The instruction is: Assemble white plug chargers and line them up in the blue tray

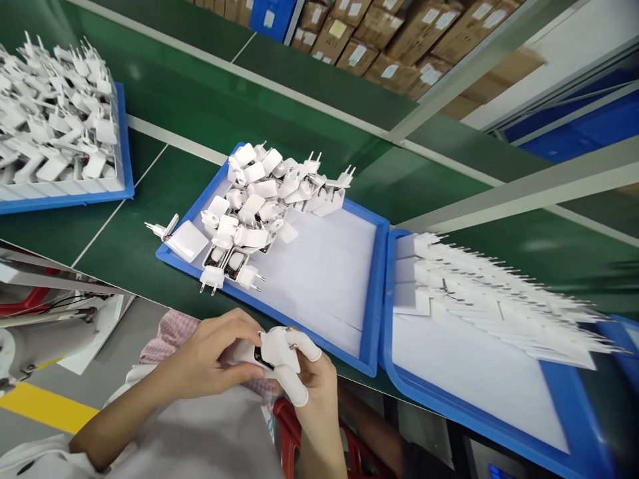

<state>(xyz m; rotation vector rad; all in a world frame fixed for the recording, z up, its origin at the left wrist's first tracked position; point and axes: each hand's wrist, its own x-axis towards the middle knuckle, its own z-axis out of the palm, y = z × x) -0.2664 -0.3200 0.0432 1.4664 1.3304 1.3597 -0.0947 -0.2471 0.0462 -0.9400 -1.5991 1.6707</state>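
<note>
Near the front edge of the green bench, my left hand grips a white adapter housing between thumb and fingers. Its black inside shows at an opening. My right hand, with white covers on thumb and forefinger, holds the white plug part against that housing. Just beyond my hands lies a blue-rimmed tray with a heap of white plug parts on its left side. Two housings with dark insides stand at the tray's near edge, plug pieces beside them.
A second blue tray at the right holds rows of white adapters. Another blue tray at the far left is piled with white plugs. A metal post crosses the right side. Cartons stand behind.
</note>
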